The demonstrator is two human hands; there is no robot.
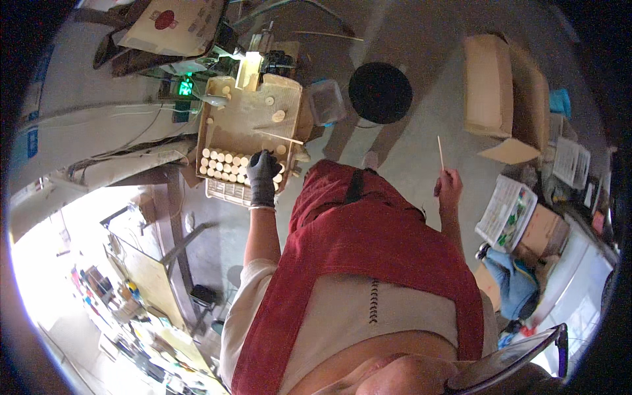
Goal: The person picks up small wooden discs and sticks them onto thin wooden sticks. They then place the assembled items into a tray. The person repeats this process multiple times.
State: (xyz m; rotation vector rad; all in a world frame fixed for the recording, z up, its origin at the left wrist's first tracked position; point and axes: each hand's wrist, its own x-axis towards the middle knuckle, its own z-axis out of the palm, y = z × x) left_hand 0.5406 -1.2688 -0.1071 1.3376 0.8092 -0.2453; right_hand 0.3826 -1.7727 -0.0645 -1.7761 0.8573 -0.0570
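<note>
Red apron (368, 230) nearest; hands apart: gloved L (263, 172) on disc tray (227, 128), R (449, 184) pinching stick (440, 153).

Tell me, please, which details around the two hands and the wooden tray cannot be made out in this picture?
- Head view: the left hand in its dark glove covers some of the round wooden discs.
- The right hand pinches a thin stick; its fingertips are too small to see.
- The red apron hides the floor below.
- The lower left is washed out by glare.
</note>
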